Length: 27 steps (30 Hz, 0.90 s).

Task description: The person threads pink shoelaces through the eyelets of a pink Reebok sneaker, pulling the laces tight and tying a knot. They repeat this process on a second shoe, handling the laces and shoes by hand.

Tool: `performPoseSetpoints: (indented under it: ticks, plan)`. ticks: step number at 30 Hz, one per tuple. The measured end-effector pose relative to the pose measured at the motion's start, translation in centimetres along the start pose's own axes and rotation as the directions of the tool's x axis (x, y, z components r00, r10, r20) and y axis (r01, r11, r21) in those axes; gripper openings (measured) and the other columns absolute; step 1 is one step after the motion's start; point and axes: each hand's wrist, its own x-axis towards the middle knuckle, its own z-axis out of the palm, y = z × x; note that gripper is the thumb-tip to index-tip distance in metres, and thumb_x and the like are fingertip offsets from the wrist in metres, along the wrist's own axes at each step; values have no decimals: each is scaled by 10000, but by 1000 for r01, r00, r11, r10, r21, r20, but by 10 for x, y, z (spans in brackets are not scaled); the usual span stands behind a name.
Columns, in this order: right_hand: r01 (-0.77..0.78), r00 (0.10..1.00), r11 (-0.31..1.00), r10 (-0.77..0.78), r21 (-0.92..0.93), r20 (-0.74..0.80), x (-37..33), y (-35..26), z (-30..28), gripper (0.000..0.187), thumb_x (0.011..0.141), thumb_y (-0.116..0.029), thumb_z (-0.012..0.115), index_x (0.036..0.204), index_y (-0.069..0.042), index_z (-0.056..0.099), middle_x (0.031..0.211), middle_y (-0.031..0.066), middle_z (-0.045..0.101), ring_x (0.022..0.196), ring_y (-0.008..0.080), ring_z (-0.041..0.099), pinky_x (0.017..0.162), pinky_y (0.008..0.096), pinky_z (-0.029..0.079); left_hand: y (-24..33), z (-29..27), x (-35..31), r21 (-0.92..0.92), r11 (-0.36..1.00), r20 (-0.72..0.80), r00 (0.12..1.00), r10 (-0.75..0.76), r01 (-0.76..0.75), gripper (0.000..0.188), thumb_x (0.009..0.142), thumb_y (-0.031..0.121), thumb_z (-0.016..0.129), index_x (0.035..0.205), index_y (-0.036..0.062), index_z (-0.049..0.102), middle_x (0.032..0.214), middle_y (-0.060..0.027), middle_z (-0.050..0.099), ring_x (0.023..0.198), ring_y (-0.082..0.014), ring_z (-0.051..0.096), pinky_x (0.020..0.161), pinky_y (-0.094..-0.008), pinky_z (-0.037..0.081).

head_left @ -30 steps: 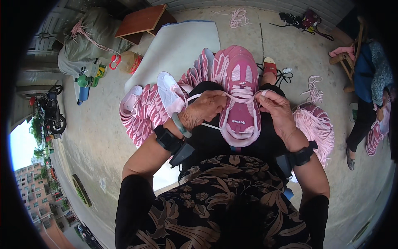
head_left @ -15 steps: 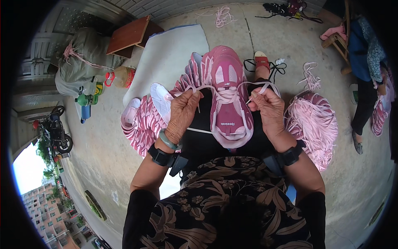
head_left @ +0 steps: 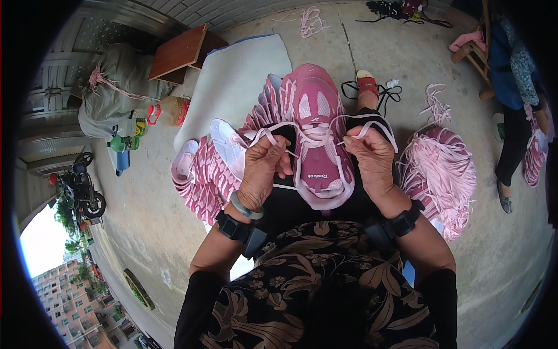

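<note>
A pink sneaker (head_left: 318,166) rests on my lap between my hands, its toe pointing away from me. Pink laces run through its upper eyelets, and one end comes out to each side. My left hand (head_left: 264,163) pinches the left shoelace (head_left: 281,124), with its tip poking out toward the shoe. On the other side my right hand (head_left: 372,156) pinches the right shoelace (head_left: 354,117), which loops up and over that hand. Beyond and to the left, a curving row of stacked pink shoe uppers (head_left: 200,174) touches the sneaker's far end.
A heap of pink laces (head_left: 442,174) lies right of my knee. A whitish mat (head_left: 232,87), a brown wooden box (head_left: 180,55) and a red-handled plastic jug (head_left: 171,110) sit to the left. At far right another person's arm (head_left: 526,81) shows beside a wooden chair (head_left: 474,55).
Both hands have come slightly down and closer to the sneaker, still pinching the lace ends. The right lace loop now hangs wider over my right hand.
</note>
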Motion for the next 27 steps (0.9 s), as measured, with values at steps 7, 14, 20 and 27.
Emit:
performPoseSetpoints:
  ticks: [7, 14, 20, 27]
  plan:
    - [84, 996, 978, -85, -193, 2, 0, -2, 1, 98, 782, 18, 644, 863, -13, 598, 685, -40, 552, 621, 10, 449, 575, 170, 397, -1, 6, -5, 60, 997, 42, 998, 52, -54, 86, 906, 138, 526, 852, 73, 541, 614, 3, 554, 451, -72, 508, 385, -172, 365]
    - [622, 777, 478, -475, -621, 413, 11, -13, 11, 119, 789, 0, 637, 873, -25, 557, 693, -18, 540, 627, 46, 473, 586, 196, 407, -2, 1, -5, 128, 982, 42, 990, 138, -142, 72, 906, 92, 506, 846, 64, 533, 622, 18, 514, 464, -43, 432, 422, -178, 344]
    - [141, 984, 854, -64, -501, 168, 11, -2, 0, 174, 820, -65, 640, 847, -33, 470, 655, -20, 475, 592, 52, 409, 533, 204, 372, -11, 6, 10, 114, 980, 27, 987, 161, -163, 26, 904, 76, 504, 908, 75, 530, 687, 43, 506, 515, -31, 414, 443, -173, 341]
    - [292, 945, 650, -83, -702, 316, -23, -30, 7, 330, 734, -108, 720, 801, -45, 403, 688, 17, 423, 627, 113, 393, 564, 244, 369, -19, 4, 17, 190, 943, 51, 962, 268, -273, 23, 902, 81, 507, 884, 88, 519, 668, 60, 480, 526, -12, 411, 433, -161, 331]
